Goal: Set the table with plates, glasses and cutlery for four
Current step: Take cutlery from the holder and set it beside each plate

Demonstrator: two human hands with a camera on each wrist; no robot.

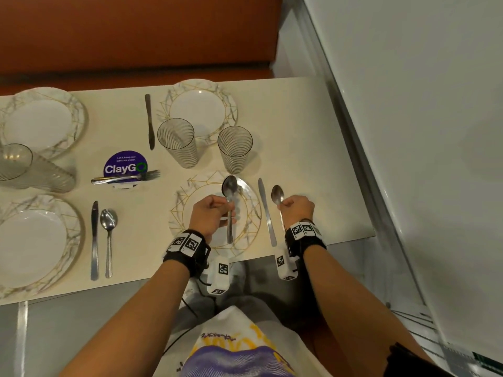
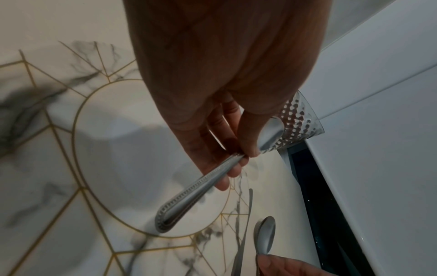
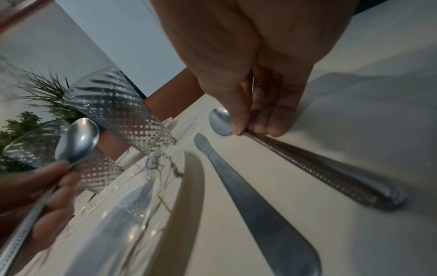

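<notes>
My left hand [image 1: 212, 213] grips a spoon [image 1: 230, 186] by its neck and holds it above the near-right marbled plate [image 1: 187, 202], bowl end pointing away from me. The wrist view shows the fingers [image 2: 227, 173] curled round its beaded handle [image 2: 189, 194]. My right hand [image 1: 298, 208] pinches a second spoon [image 1: 277, 194] just right of the knife [image 1: 265, 208] that lies beside that plate. This spoon's handle [image 3: 319, 168] runs parallel to the knife [image 3: 255, 201], low at the table; whether it touches I cannot tell. Two ribbed glasses [image 1: 235, 148] [image 1: 178, 141] stand beyond the plate.
Three more plates [image 1: 201, 88] [image 1: 40, 121] [image 1: 73, 235] are laid out. A knife [image 1: 94, 238] and spoon [image 1: 109, 235] lie by the near-left plate, another knife [image 1: 149, 121] at the back. Forks [image 1: 128, 177] rest on a purple sticker. A glass [image 1: 16, 164] stands far left. The table's right edge [image 1: 353, 164] meets a white wall.
</notes>
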